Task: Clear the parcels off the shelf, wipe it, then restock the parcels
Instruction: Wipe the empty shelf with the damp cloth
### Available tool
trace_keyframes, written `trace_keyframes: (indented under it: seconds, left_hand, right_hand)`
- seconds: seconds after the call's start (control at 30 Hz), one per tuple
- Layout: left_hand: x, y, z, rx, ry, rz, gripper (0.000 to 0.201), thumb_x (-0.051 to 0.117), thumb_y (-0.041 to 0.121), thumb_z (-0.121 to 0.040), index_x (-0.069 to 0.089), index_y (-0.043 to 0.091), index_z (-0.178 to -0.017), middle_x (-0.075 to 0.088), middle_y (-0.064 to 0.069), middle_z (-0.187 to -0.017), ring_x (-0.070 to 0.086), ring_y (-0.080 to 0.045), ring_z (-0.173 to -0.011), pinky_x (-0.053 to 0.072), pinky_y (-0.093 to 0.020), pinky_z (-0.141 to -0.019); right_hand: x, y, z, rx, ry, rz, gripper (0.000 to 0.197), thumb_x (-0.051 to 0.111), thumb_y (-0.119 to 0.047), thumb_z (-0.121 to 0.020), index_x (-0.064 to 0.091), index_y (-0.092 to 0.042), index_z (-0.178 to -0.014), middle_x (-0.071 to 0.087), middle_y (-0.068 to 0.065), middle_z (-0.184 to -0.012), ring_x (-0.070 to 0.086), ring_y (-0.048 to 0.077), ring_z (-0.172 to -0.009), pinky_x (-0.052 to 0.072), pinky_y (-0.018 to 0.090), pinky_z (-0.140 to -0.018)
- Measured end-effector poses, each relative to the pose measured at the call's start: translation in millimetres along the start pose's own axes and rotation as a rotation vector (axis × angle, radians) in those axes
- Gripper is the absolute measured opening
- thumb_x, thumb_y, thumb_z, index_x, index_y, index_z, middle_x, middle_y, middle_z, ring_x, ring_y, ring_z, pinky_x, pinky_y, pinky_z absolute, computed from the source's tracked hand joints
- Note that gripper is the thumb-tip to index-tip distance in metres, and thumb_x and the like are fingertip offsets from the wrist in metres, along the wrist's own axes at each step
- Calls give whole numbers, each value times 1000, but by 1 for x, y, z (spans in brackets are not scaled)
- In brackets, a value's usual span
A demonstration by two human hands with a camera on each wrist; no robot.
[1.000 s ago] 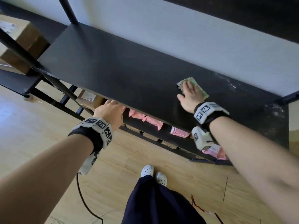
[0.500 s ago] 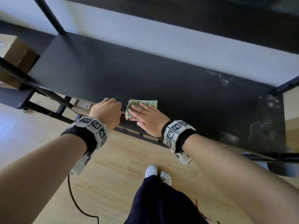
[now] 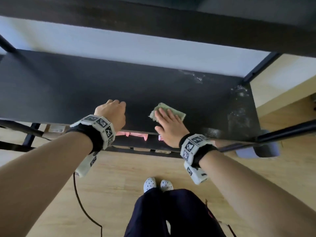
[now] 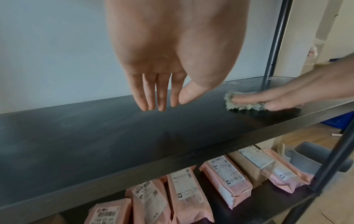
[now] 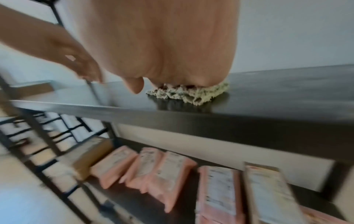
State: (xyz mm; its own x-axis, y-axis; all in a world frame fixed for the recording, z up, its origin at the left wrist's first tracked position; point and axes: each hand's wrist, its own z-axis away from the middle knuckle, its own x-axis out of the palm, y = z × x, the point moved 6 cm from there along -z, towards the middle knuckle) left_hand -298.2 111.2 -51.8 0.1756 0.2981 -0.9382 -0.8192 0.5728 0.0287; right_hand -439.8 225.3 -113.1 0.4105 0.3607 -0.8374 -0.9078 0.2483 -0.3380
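Observation:
The black shelf [image 3: 68, 86] carries no parcels. My right hand [image 3: 165, 117] lies flat with straight fingers on a green cloth [image 3: 177, 114] near the shelf's front edge, right of centre; the cloth [image 5: 191, 92] is squashed under the palm. My left hand [image 3: 112, 108] hovers just above the shelf, left of the cloth, holding nothing; its fingers [image 4: 145, 94] hang straight and close together. Several pink parcels [image 4: 228, 177] with white labels lie side by side on the shelf below, along with brown boxes [image 5: 91, 153].
White dusty streaks [image 3: 239, 108] mark the shelf's right end. Another black board [image 3: 153, 24] runs close overhead. A black upright post [image 4: 273, 45] stands at the back right corner. A grey bin [image 3: 261, 149] sits on the wooden floor to the right, and a cable [image 3: 82, 202] trails by my feet.
My right hand swept the cloth from the back to the front edge beside my left hand, then back to the right. My left hand left the front edge and now hovers over the shelf.

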Motion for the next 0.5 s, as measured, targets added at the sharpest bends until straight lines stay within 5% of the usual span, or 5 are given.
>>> trace_keyframes:
  seconds: [0.13, 0.27, 0.5]
  left_hand:
    - [-5, 11, -12, 51, 48, -70, 25, 44, 16, -92, 52, 11, -115, 57, -5, -114, 51, -23, -112, 47, -37, -81]
    - [-15, 4, -34, 34, 78, -90, 28, 43, 13, -91, 50, 10, -118, 55, -7, -120, 48, -26, -119, 46, -42, -90]
    - [-9, 20, -58, 3, 114, 73, 31, 42, 15, -92, 49, 10, -122, 56, -8, -122, 49, -28, -118, 45, -44, -87]
  right_hand:
    - [11, -60, -33, -150, -46, -5, 57, 24, -39, -101, 0, -27, -151, -7, -8, -160, -10, 17, -147, -7, 36, -117]
    - [-17, -53, -93, -168, -98, 53, 55, 26, -37, -101, 4, -28, -151, -5, -9, -160, -5, 17, -148, -3, 36, -118]
    - [-85, 89, -109, 166, 21, 53, 61, 33, -35, -101, 1, -23, -151, -7, -4, -160, -4, 21, -148, 0, 35, -119]
